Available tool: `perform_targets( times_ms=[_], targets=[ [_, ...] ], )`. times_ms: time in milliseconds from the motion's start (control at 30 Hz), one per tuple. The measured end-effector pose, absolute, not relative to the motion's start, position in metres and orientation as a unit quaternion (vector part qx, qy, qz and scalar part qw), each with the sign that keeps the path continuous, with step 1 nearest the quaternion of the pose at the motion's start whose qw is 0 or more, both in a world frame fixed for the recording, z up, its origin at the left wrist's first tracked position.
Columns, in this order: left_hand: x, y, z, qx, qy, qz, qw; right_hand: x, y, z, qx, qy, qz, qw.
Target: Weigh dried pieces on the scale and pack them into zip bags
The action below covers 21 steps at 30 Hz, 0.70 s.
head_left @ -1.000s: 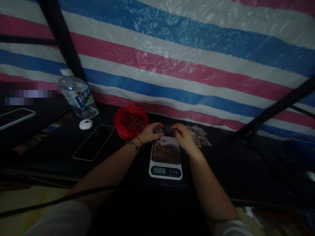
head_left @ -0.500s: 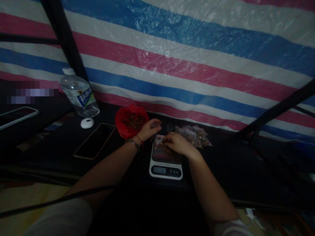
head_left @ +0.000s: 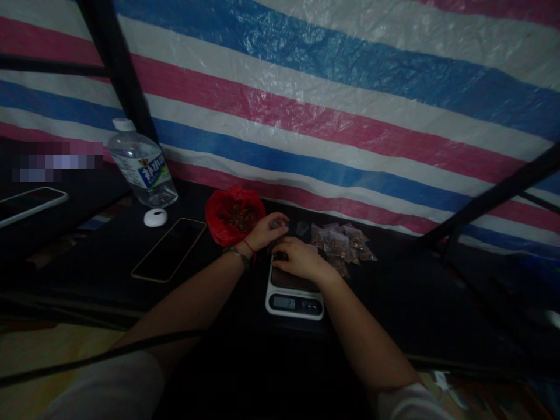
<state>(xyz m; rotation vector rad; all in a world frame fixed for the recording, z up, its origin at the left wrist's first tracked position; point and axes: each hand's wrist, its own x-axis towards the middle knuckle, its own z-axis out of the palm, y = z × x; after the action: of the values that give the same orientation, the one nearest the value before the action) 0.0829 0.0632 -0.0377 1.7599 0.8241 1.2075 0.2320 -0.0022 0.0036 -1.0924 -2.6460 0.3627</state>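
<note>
Left hand (head_left: 268, 231): thumb and fingers curled about clear plastic (head_left: 277, 224), held just past the plate, presumably so that both hands are close together.

Right hand (head_left: 300, 258): fingers bent down over the plate (head_left: 292, 279); whether anything is pinched beneath cannot be told, the tips being shaded and covered.

Scale (head_left: 296, 295): white, set between the forearms, its readout (head_left: 284, 303) turned to the wearer, apparently for easy reading. Figure dim; 2.1 is perhaps shown.

Red bag (head_left: 213, 219): placed just beside the left hand, mouth spread wide, seemingly for easy access; brown bits (head_left: 240, 219) contained.

Packets (head_left: 338, 242): clear, part-filled with brown matter, heaped right of the scale, probably to be set apart from the loose stock.

Phone (head_left: 168, 251): laid flat, screen dark, no brand legible. White case (head_left: 156, 217) placed beyond it.

Bottle (head_left: 144, 166): clear, white-capped, stood at the back, likely out of the way. Label (head_left: 153, 171) marked in large white Chinese characters, 补水 being legible.
</note>
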Motion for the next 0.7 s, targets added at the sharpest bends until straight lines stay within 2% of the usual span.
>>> perform_targets(
  times_ms=[267, 500, 700],
  targets=[
    [0.083, 0.068, -0.043, 0.706, 0.323, 0.486, 0.401, 0.253, -0.002, 0.01, -0.366, -0.914, 0.141, 0.102],
    [0.083, 0.067, -0.042, 0.701, 0.335, 0.48, 0.408, 0.287, -0.004, 0.021, -0.36, -0.902, 0.22, 0.096],
    [0.083, 0.067, -0.042, 0.7, 0.329, 0.482, 0.411, 0.285, -0.006, 0.014, -0.367, -0.902, 0.211, 0.081]
  ],
)
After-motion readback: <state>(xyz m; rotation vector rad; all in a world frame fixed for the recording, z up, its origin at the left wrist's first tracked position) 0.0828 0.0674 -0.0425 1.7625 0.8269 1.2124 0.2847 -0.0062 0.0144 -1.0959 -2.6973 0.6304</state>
